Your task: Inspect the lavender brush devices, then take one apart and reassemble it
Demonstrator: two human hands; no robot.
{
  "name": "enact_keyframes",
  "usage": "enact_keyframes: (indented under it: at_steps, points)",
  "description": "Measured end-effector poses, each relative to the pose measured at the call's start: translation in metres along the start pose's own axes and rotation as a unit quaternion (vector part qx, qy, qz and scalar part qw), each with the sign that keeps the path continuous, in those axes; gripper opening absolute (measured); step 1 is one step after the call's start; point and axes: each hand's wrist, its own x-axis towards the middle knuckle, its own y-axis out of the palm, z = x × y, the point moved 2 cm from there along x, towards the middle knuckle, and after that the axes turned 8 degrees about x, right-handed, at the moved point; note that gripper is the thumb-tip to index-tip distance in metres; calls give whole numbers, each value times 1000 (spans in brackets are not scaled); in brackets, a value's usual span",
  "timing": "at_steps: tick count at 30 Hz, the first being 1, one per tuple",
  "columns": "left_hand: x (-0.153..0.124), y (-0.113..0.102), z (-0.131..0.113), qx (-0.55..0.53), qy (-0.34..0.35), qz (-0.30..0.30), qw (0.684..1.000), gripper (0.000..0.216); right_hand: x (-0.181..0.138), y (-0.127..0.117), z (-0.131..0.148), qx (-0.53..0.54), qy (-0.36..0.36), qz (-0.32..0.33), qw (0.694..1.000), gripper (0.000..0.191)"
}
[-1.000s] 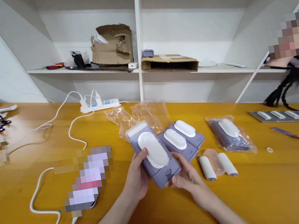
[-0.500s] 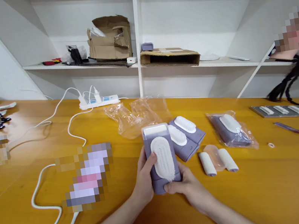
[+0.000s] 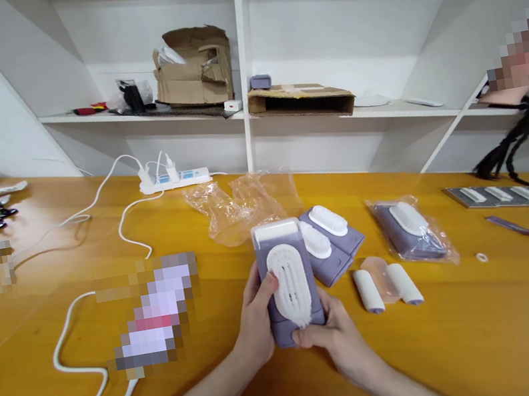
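Taking the crumpled clear bag (image 3: pixel 231 211) as my mark, the power strip (image 3: pixel 197 177) sits just behind it to the left. My left hand (image 3: pixel 254 318) comes in on the near side of the bag, thumb laid on the left edge of the white bristle pad (image 3: pixel 291 273), fingers curled behind, where I can't see their tips. Between my hands is the purple case (image 3: pixel 290 285), tilted up in front of the bag and a little to its right. It looks light and stiff, a hard plastic shell that I judge smooth enough to slide in dry fingers, while the bristles should bend easily under pressure. The long sides and solid lower end seem the best places to grip; the translucent top end looks like the part to spare from squeezing. My right hand (image 3: pixel 340 330) pinches that lower end, thumb in front, the fingers mostly hidden along the right side. Further right of the bag lie two matching purple cases (image 3: pixel 334 266), then, nearer me, two white rollers (image 3: pixel 386 287), and beyond those a wrapped case (image 3: pixel 412 231).
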Motion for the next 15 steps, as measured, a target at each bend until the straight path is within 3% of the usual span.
enact_keyframes:
  at_steps: [6,11,15]
  points:
    - [5,-1,-16,6,-21,62,998,30,-1,-4,-1,-3,13,31,999,35]
    - [9,1,-18,-67,-102,160,980,61,-4,1,-6,-22,44,34,998,29]
    - [10,3,-16,-84,-102,152,980,63,-5,3,-5,-29,33,23,999,30]
